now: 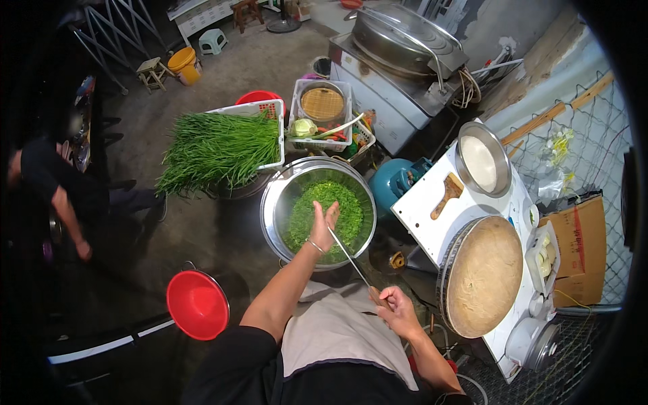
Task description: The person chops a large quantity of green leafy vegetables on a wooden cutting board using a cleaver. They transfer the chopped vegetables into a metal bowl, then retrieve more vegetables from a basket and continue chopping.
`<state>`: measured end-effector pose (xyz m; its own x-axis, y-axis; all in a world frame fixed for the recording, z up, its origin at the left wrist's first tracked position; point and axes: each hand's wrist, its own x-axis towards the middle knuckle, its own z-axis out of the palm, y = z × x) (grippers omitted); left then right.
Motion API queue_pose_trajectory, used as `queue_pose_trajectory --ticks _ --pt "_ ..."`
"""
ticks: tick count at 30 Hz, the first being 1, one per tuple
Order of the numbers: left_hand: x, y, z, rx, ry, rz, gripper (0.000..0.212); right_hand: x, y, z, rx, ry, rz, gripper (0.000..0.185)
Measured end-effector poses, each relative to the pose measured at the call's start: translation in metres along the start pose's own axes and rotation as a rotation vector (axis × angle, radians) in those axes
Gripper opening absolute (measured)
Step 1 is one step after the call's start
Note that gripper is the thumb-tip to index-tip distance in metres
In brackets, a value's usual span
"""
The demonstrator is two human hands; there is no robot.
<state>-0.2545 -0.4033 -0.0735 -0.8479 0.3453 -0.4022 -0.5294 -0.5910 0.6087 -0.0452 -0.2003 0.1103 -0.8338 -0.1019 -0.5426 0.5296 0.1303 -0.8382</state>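
My left hand is over a large round stainless-steel pot that holds finely chopped greens. Its fingers are apart and hold nothing. In my right hand, just outside the pot's near rim, is the wooden handle of a knife. The narrow blade slants up and to the left, its far end beside my left wrist over the pot. A white plastic basket heaped with long green chives stands beyond the pot at the left.
On the white table at the right are a thick round wooden board, a wooden scraper and a steel bowl of white contents. A blue gas cylinder stands by the pot. A red basin lies left; a person is farther left.
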Motion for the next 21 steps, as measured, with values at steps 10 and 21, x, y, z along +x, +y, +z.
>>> queue_pose_trajectory --ticks 10,21 --pt "-0.065 -0.032 0.020 0.384 -0.011 -0.182 0.083 0.011 0.057 -0.002 0.225 0.154 0.069 0.032" --pt "-0.086 0.041 0.035 1.928 -0.222 -0.003 0.083 0.002 -0.004 -0.033 -1.069 0.040 -0.583 0.031"
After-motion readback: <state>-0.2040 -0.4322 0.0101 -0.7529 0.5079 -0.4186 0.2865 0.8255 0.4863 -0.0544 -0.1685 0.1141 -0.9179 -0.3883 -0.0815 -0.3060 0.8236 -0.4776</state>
